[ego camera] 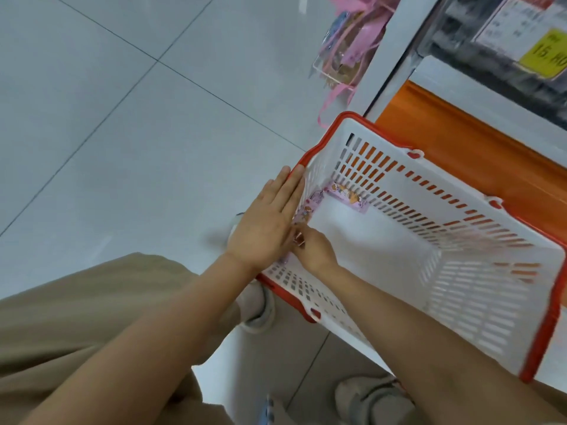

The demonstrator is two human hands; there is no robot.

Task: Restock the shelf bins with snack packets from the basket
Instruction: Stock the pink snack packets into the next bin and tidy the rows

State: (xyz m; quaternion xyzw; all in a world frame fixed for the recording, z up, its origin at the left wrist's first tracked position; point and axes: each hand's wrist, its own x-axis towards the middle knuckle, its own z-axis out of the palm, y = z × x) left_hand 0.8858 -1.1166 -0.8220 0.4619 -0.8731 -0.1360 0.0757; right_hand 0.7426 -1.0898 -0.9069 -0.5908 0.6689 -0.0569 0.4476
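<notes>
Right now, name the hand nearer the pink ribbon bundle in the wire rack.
Left: left hand lies flat on the white basket's red rim, below the bundle; right hand is farther, inside the basket.

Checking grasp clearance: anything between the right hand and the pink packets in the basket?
Nothing visible. The right hand pinches the pink packets along the basket wall; the left hand lies flat beside it, partly covering them.

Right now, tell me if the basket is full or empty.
Nearly empty: the basket holds only a few pink packets in one corner.
</notes>
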